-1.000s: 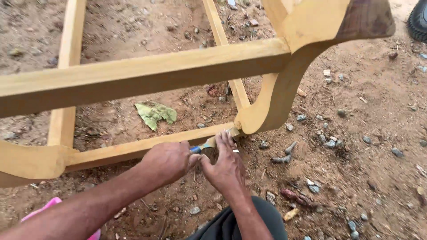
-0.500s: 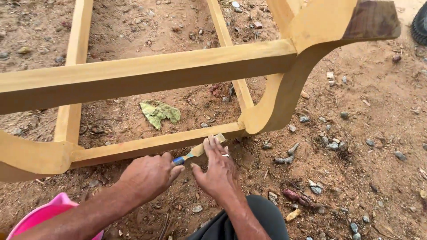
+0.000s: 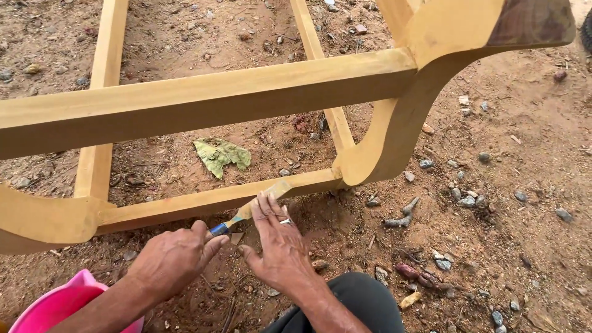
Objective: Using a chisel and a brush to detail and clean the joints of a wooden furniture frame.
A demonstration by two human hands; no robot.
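**At the lower rail: blade drawn back toward you, edge on the wood**

Nearest you, a pink basin [image 3: 52, 305] sits at your left elbow on the bare dirt ground [image 3: 505, 246]. Your left hand [image 3: 174, 262] has slid back from where it sat a second ago; its fingers [image 3: 206, 243] are curled closed on the blue handle of the putty knife [image 3: 250, 209]. Your right hand [image 3: 280, 250] lies flat, fingers [image 3: 268, 209] spread narrow and pressing the blade down. The blade tip touches the lower rail [image 3: 203, 200] of the yellow wooden frame [image 3: 216, 102], near the curved leg [image 3: 388, 145]. That shift reads as a spreading stroke along the rail. Beyond, a crumpled green leaf [image 3: 222, 155] lies under the frame.
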